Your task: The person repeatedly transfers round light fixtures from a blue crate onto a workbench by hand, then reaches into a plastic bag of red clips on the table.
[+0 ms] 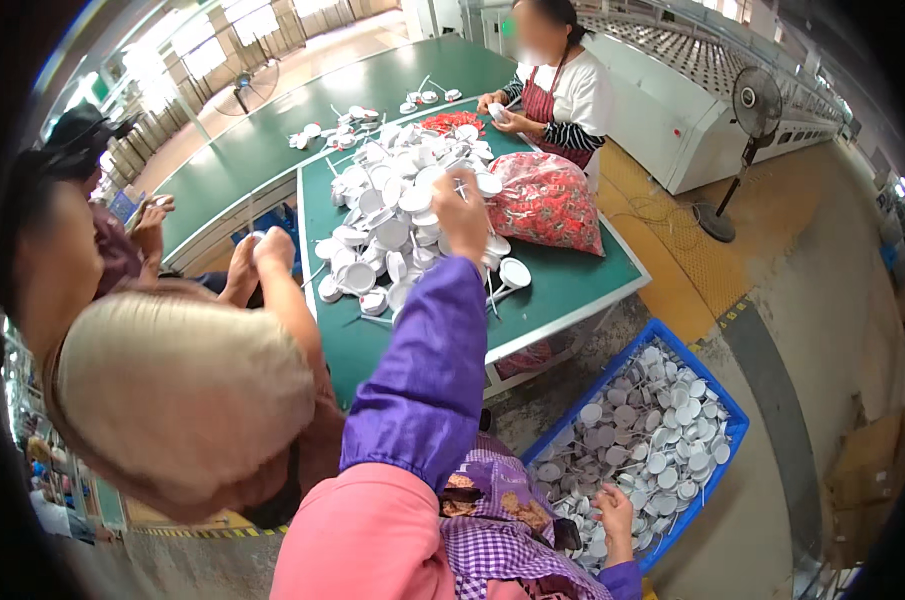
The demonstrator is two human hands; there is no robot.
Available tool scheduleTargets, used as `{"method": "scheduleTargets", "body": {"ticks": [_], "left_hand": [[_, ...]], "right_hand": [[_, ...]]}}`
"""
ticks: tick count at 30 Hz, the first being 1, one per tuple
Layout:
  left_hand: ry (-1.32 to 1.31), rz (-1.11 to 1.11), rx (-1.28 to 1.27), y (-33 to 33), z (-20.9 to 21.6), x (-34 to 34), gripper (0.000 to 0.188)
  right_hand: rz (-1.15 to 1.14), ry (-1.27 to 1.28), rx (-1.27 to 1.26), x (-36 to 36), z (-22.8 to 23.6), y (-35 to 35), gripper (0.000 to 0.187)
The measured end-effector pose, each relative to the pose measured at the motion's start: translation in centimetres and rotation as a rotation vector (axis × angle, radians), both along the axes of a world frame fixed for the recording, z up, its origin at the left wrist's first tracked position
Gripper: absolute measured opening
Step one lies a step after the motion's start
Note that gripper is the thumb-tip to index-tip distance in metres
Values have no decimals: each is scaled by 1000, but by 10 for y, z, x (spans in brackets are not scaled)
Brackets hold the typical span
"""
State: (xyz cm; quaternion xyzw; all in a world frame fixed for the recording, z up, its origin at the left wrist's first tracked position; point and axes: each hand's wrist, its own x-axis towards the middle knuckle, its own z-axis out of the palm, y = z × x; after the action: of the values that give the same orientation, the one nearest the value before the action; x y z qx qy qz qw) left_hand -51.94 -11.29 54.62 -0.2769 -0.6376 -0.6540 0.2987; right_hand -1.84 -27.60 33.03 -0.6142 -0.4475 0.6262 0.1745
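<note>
My left hand [462,218], its arm in a purple sleeve, reaches far out over a heap of white round pieces with thin stems [390,232] on a green-topped table. Its fingers are bent together on one of these pieces at the heap's right side, partly hidden by the hand. Low at the right, my right hand [615,513] hovers over a blue crate [734,412] filled with the same white pieces. Its fingers are curled loosely and apart, with nothing visible in them.
A clear bag of red pieces [544,203] lies right of the heap. Across the table a person in an apron [572,85] handles a white piece. Close on my left sits a person in a pale cap [177,400], hands at the table edge. A standing fan [755,105] stands beyond.
</note>
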Motion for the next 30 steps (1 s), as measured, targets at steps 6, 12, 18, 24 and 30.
{"method": "scheduleTargets", "body": {"ticks": [6,12,18,24,30], "left_hand": [[-466,-771,-464,-149,-62,217,35],[-200,-1001,-1006,-305,-81,295,35],[-406,-1065,-1069,-394,-93,308,27],[-530,-994,-873,-456,-83,296,25],[-661,-886,-771,-524,-100,268,25]], "right_hand": [[-158,51,-118,85,-31,-74,31],[42,62,-177,136,-60,-137,23],[64,24,-112,143,-72,-131,25],[238,-31,-55,89,-50,-125,20],[530,49,197,-11,-13,-155,26]]}}
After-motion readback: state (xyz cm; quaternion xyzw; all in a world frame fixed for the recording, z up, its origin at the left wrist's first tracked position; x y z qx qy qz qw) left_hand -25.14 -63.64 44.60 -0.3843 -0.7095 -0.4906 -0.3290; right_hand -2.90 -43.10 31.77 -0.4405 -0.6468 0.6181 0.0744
